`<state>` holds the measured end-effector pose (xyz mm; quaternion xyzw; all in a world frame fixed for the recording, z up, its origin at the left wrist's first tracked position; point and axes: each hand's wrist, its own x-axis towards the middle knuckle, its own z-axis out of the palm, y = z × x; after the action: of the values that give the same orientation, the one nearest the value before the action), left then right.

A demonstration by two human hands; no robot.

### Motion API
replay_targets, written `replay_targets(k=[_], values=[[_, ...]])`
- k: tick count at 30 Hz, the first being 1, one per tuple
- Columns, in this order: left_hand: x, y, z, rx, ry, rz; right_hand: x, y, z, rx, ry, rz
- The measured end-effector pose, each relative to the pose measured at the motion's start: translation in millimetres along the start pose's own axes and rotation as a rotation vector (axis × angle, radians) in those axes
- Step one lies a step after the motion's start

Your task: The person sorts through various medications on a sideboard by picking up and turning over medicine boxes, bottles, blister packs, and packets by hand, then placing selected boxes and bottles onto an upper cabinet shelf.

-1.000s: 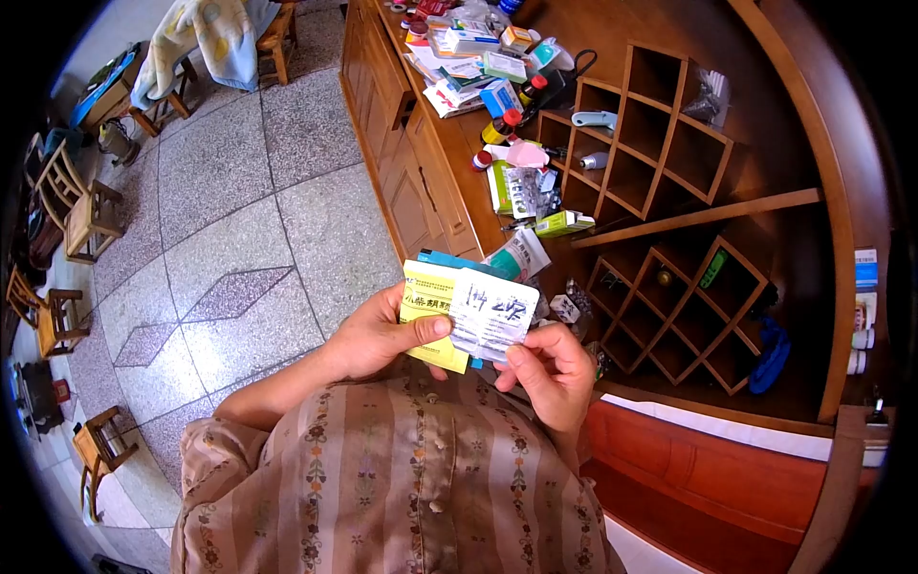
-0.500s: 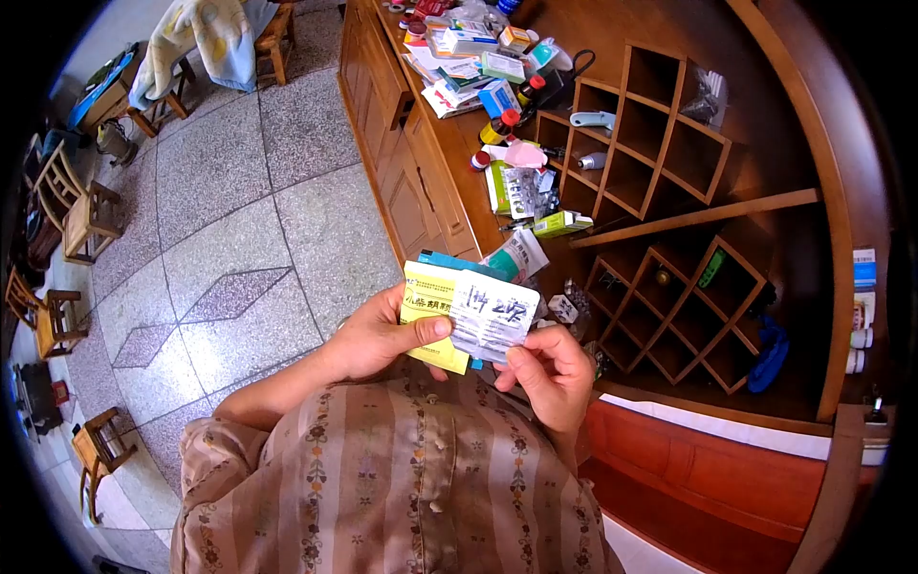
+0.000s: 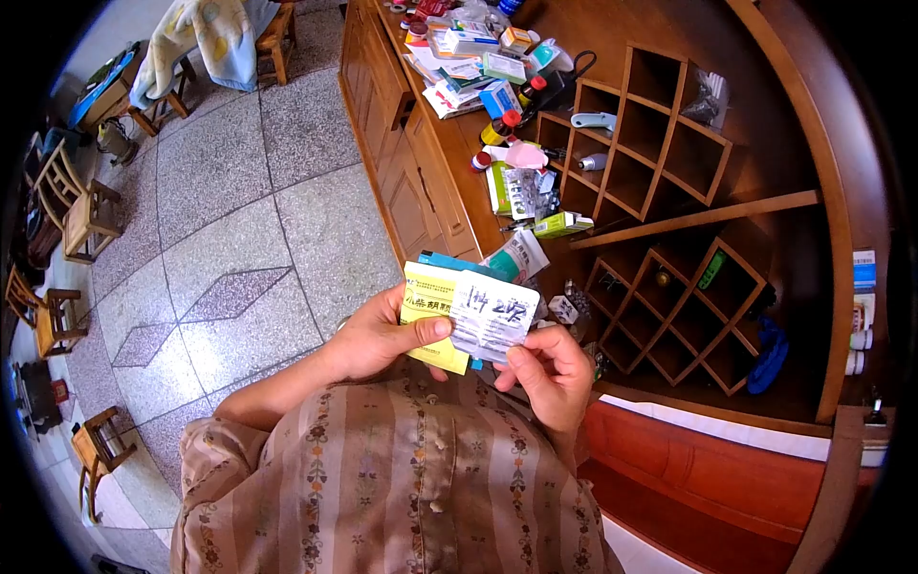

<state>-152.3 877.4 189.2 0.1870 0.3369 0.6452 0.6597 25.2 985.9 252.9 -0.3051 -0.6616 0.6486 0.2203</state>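
My left hand (image 3: 375,330) is closed on a yellow medicine sachet (image 3: 427,311) with printed characters, its thumb lying across the front. Behind that sachet, the edge of a teal packet (image 3: 449,260) shows at the top. Between thumb and fingers, my right hand (image 3: 555,373) pinches a white packet (image 3: 493,314) with black handwriting on it. The white packet overlaps the right side of the yellow sachet. Both hands are in front of my chest. Just beyond them, a white and green pouch (image 3: 517,255) lies at the counter's edge.
A wooden counter (image 3: 449,182) holds piled medicine boxes (image 3: 469,43), bottles with red caps (image 3: 501,126) and a green box (image 3: 562,224). Diamond-shaped wooden racks (image 3: 660,316) stand to the right. On the left, small wooden chairs (image 3: 91,210) stand on the tiled floor (image 3: 210,230).
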Motion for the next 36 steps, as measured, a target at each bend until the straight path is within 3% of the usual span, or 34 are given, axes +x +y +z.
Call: replay_targets(k=[29, 32, 34, 36], values=[[1, 3, -2, -0.004, -0.022, 0.006, 6, 11, -5, 0.055, -0.007, 0.008], [1, 4, -4, 0.03, -0.057, 0.012, 10, 18, -8, 0.522, 0.008, 0.008], [3, 2, -4, -0.003, 0.004, 0.012, 29, 37, -17, 0.932, -0.377, -0.136], [2, 4, 0, 0.006, 0.033, 0.017, 44, 40, -24, 1.28, -0.808, -0.045]])
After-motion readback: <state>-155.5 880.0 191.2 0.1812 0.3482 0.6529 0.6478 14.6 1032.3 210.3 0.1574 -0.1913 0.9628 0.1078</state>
